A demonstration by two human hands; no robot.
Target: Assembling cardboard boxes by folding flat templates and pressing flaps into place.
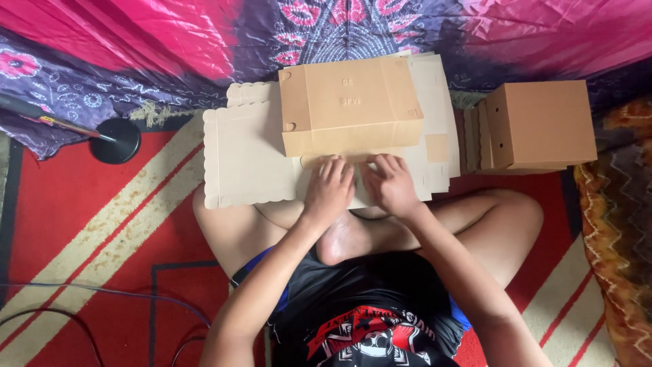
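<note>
Folding step: left hand [329,189] and right hand [392,185] flat, fingers spread, gripping nothing, pressing cardboard blank [246,158]; half-raised panel [350,103] just beyond fingertips; next: likely 1 firm crease

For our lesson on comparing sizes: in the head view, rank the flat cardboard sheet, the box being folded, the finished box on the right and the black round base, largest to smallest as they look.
1. Flat cardboard sheet, though partly covered.
2. Box being folded, both hands pressing beside its near edge.
3. Finished box; it looks close to the second, so that order is unsure.
4. Black round base, clearly smallest.
</note>
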